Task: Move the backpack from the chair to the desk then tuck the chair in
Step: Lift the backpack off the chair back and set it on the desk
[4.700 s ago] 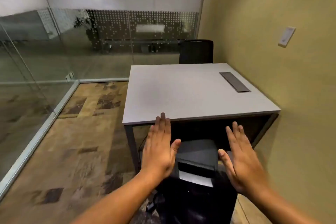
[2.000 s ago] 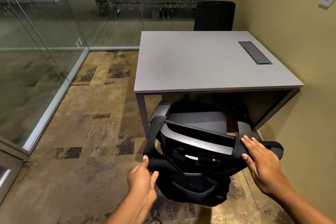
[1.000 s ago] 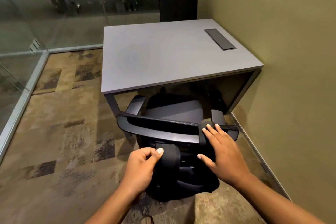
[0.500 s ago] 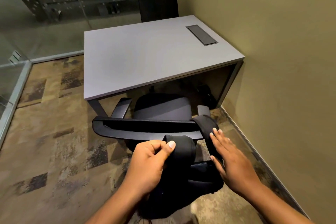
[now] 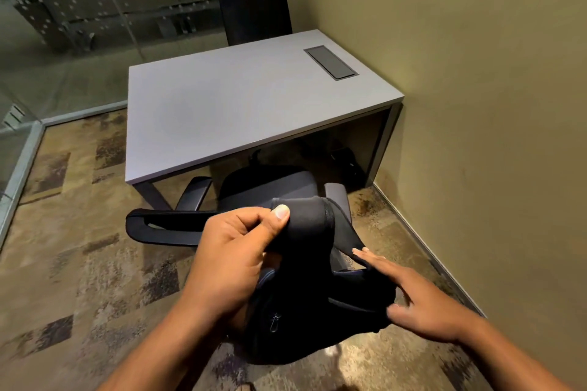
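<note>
A black backpack (image 5: 305, 324) hangs behind the backrest of a dark office chair (image 5: 270, 190), which stands just in front of the grey desk (image 5: 241, 105). My left hand (image 5: 235, 251) is shut on the backpack's padded shoulder strap, lifted above the top of the chair back. My right hand (image 5: 422, 301) lies with fingers spread on the right side of the backpack, against its other strap. The chair seat holds nothing, and the backpack's lower part hangs over the carpet.
A second black chair (image 5: 255, 14) stands at the far side of the desk. A cable hatch (image 5: 330, 62) is set in the desktop near the yellow wall (image 5: 476, 136). Glass partitions (image 5: 79, 25) close the left and back. Patterned carpet lies to the left.
My left hand has raised the shoulder strap higher, off the chair back. My right hand slid down from the chair's top edge onto the backpack's side.
</note>
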{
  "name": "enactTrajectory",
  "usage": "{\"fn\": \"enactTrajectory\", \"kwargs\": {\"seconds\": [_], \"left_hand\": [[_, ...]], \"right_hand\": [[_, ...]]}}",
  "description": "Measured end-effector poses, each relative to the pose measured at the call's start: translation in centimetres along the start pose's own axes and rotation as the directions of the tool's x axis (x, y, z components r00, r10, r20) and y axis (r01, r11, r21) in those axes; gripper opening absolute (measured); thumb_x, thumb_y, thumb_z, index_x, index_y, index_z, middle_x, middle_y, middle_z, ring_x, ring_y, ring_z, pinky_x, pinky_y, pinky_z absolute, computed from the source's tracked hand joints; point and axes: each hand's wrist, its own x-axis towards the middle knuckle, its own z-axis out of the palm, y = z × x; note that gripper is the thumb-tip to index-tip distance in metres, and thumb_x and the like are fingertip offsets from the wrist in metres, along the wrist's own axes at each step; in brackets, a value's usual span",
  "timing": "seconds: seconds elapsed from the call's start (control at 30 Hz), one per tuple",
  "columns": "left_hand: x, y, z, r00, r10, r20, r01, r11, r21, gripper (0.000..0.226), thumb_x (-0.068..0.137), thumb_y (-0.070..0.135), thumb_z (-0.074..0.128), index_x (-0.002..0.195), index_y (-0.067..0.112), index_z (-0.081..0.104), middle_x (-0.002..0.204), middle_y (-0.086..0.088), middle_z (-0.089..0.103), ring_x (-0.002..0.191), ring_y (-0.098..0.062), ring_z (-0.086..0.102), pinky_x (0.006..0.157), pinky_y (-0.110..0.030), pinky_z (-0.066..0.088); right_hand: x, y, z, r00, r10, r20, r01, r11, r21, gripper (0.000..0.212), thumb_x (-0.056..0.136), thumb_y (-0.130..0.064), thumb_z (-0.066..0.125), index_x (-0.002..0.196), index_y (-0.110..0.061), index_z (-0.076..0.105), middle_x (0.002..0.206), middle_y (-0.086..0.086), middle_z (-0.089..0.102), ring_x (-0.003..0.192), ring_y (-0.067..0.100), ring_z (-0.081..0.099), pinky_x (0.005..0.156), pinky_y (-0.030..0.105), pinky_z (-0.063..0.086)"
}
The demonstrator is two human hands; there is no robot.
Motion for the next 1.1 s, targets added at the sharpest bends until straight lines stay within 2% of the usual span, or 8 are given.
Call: {"fn": "enactTrajectory", "kwargs": {"seconds": [0.13, 0.23, 0.37, 0.5, 0.63, 0.77, 0.9, 1.1], "left_hand": [[0.0, 0.8, 2.0, 1.000, 0.018, 0.021, -0.017, 0.999, -0.043, 0.022, 0.077, 0.020, 0.062, 0.072, 0.003, 0.075, 0.072, -0.011, 0.073, 0.068, -0.015, 0.070, 0.052, -0.019, 0.051], [0.4, 0.5, 3.9, 0.998, 0.047, 0.037, -0.047, 0.999, -0.001, 0.025, 0.079, 0.023, 0.061, 0.074, 0.001, 0.074, 0.076, -0.013, 0.073, 0.073, -0.018, 0.070, 0.059, -0.025, 0.055], [2.4, -0.3, 3.6, 0.992, 0.108, -0.070, -0.098, 0.986, 0.134, 0.021, 0.086, 0.022, 0.061, 0.076, 0.011, 0.074, 0.077, -0.005, 0.075, 0.074, -0.018, 0.070, 0.061, -0.025, 0.055], [4.8, -2.5, 2.1, 0.951, 0.292, -0.102, -0.183, 0.797, 0.576, 0.025, 0.093, 0.033, 0.060, 0.080, 0.017, 0.074, 0.076, -0.005, 0.073, 0.075, -0.027, 0.068, 0.067, -0.047, 0.056], [5.7, -5.6, 1.8, 0.918, 0.357, -0.170, -0.020, 0.472, 0.881, 0.042, 0.088, 0.052, 0.058, 0.124, 0.030, 0.060, 0.118, 0.008, 0.068, 0.103, -0.016, 0.063, 0.086, -0.038, 0.052], [3.4, -8.5, 4.1, 0.903, 0.413, 0.122, -0.355, 0.556, 0.751, 0.070, 0.086, 0.063, 0.052, 0.141, 0.021, 0.046, 0.147, 0.008, 0.043, 0.135, -0.003, 0.037, 0.107, -0.029, 0.038], [5.0, -10.7, 6.7, 0.786, 0.329, 0.524, -0.616, 0.338, 0.712, 0.088, 0.082, 0.057, 0.064, 0.150, 0.016, 0.027, 0.159, 0.001, 0.021, 0.147, -0.009, 0.012, 0.117, -0.026, 0.017], [9.9, -11.7, 9.6, 0.728, 0.451, 0.517, -0.682, 0.397, 0.614, 0.058, 0.085, 0.013, 0.055, 0.141, 0.015, 0.044, 0.148, 0.002, 0.045, 0.139, -0.008, 0.034, 0.110, -0.024, 0.033]], "right_hand": [[-1.2, 1.8, -0.9, 0.985, -0.106, -0.134, 0.058, 0.946, -0.320, 0.084, 0.070, -0.030, 0.055, 0.147, -0.041, 0.025, 0.150, -0.027, 0.024, 0.139, -0.010, 0.017, 0.112, 0.016, 0.020], [-1.4, 3.1, -0.5, 0.897, -0.237, -0.372, 0.082, 0.918, -0.388, 0.054, 0.065, -0.018, 0.047, 0.115, -0.033, 0.061, 0.104, -0.013, 0.071, 0.095, 0.011, 0.067, 0.079, 0.015, 0.045], [-1.3, 2.0, -1.7, 0.836, -0.305, -0.456, 0.108, 0.906, -0.409, 0.047, 0.059, -0.016, 0.043, 0.097, -0.020, 0.070, 0.083, -0.006, 0.072, 0.073, 0.015, 0.067, 0.069, 0.015, 0.045], [-1.4, 0.0, -3.6, 0.794, -0.402, -0.456, 0.166, 0.865, -0.474, 0.046, 0.060, -0.018, 0.043, 0.096, -0.014, 0.072, 0.084, 0.000, 0.074, 0.075, 0.016, 0.065, 0.073, 0.018, 0.044], [-2.1, -1.3, -6.0, 0.771, -0.444, -0.456, 0.152, 0.824, -0.545, 0.046, 0.060, -0.022, 0.045, 0.096, -0.011, 0.073, 0.088, 0.004, 0.075, 0.075, 0.022, 0.070, 0.076, 0.021, 0.045], [-3.6, -2.1, -9.2, 0.740, -0.424, -0.522, 0.101, 0.837, -0.537, 0.043, 0.066, -0.024, 0.046, 0.097, -0.015, 0.074, 0.089, 0.000, 0.075, 0.076, 0.013, 0.068, 0.078, 0.011, 0.042], [-4.0, -2.1, -11.4, 0.715, -0.413, -0.564, 0.069, 0.845, -0.531, 0.045, 0.065, -0.023, 0.044, 0.098, -0.014, 0.074, 0.090, -0.002, 0.074, 0.083, 0.010, 0.064, 0.078, 0.013, 0.042], [-3.9, -1.5, -13.2, 0.700, -0.369, -0.611, 0.031, 0.871, -0.490, 0.046, 0.063, -0.020, 0.042, 0.097, -0.014, 0.073, 0.090, -0.015, 0.063, 0.087, 0.002, 0.059, 0.079, 0.004, 0.039]]}}
